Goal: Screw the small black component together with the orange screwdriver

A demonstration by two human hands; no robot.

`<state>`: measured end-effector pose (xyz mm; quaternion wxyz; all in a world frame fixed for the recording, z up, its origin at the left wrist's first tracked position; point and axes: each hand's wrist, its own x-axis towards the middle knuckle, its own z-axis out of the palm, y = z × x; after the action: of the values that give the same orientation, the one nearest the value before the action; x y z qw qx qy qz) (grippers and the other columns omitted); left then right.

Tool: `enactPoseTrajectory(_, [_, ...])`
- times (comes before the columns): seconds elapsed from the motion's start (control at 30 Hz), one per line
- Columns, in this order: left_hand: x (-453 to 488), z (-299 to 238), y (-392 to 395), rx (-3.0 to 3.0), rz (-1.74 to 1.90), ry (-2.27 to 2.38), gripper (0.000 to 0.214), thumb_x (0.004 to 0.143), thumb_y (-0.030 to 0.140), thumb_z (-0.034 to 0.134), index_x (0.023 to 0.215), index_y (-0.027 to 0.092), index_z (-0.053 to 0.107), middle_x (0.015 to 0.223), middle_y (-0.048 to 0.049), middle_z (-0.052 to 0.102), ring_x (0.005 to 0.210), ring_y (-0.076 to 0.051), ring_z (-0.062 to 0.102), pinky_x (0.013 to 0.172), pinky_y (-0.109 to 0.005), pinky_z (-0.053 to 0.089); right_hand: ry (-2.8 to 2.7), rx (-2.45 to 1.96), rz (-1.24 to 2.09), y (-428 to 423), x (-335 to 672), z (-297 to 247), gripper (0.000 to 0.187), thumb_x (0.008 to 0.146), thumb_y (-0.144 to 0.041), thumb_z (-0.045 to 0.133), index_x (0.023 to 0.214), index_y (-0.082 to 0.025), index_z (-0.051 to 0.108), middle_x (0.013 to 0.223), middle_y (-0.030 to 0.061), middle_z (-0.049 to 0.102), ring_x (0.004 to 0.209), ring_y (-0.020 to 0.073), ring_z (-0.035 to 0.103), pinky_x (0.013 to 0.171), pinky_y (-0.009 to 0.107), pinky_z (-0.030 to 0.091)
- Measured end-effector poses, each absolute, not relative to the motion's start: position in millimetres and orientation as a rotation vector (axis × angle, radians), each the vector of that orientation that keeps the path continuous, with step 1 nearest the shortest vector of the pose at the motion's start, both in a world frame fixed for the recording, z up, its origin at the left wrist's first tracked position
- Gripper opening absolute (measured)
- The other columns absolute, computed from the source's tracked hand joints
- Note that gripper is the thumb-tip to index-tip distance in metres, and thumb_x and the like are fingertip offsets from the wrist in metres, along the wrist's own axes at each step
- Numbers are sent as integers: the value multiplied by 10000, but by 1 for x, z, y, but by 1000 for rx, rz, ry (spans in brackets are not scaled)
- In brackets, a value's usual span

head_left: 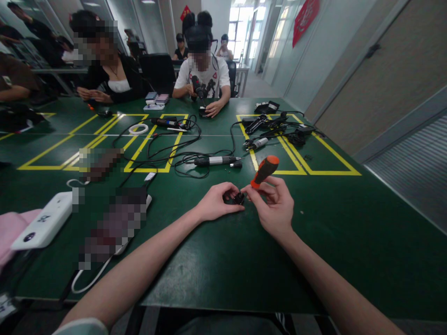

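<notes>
My left hand (220,201) rests near the middle of the green table, its fingers and thumb closed around a small black part (239,198). In my right hand (277,204) is a screwdriver (265,171) with an orange and dark grey handle, tilted so the handle leans up and to the right. Its lower end points down toward the black part between my hands. Whether the tip touches the part is too small to tell. What kind of part it is cannot be made out.
Beyond my hands lie a grey and black pen-shaped electric tool (216,161) with cables and a heap of black adapters (279,125). At left are a white power bank (44,221) and a blurred-out device (115,223). Across the green table (216,274) a person handles a power drill (199,88).
</notes>
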<state>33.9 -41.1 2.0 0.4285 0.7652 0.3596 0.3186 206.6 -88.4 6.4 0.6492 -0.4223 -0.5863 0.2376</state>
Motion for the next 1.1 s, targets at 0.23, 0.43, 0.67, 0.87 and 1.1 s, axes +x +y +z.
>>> enactPoseTrajectory(0.23, [33, 2, -42, 1914, 783, 897, 373, 732, 397, 865, 958, 169, 676, 865, 3, 656, 762, -144, 575, 722, -271, 473, -1478, -1009, 559, -92, 209, 16, 214, 968, -264, 620, 1173, -218, 662, 893, 32, 751, 717, 167, 710, 656, 329, 601])
enactPoseTrajectory(0.43, [34, 0, -41, 1921, 789, 896, 371, 734, 385, 868, 969, 167, 680, 886, -1, 663, 782, -145, 582, 744, -271, 481, -1377, -977, 555, -90, 206, 11, 341, 909, -238, 697, 1226, -261, 574, 888, -3, 736, 687, 154, 695, 601, 287, 566])
enactPoseTrajectory(0.67, [34, 1, -41, 1926, 794, 879, 359, 736, 396, 857, 927, 168, 657, 863, 11, 639, 753, -135, 556, 716, -261, 462, -1430, -908, 637, -92, 205, 13, 240, 937, -244, 675, 1149, -258, 565, 815, -25, 723, 572, 124, 623, 576, 280, 543])
enactPoseTrajectory(0.87, [34, 2, -42, 1943, 800, 870, 340, 768, 425, 832, 867, 169, 631, 833, 19, 602, 741, -130, 530, 694, -256, 437, -1483, -912, 675, -92, 206, 13, 283, 980, -285, 619, 1254, -251, 559, 823, -10, 730, 554, 125, 600, 582, 297, 547])
enactPoseTrajectory(1.1, [33, 3, -41, 1938, 788, 894, 376, 743, 447, 844, 914, 174, 650, 841, 12, 619, 749, -139, 539, 719, -269, 468, -1420, -858, 726, -92, 203, 10, 230, 1006, -339, 603, 1175, -285, 457, 828, -33, 722, 492, 92, 559, 515, 244, 500])
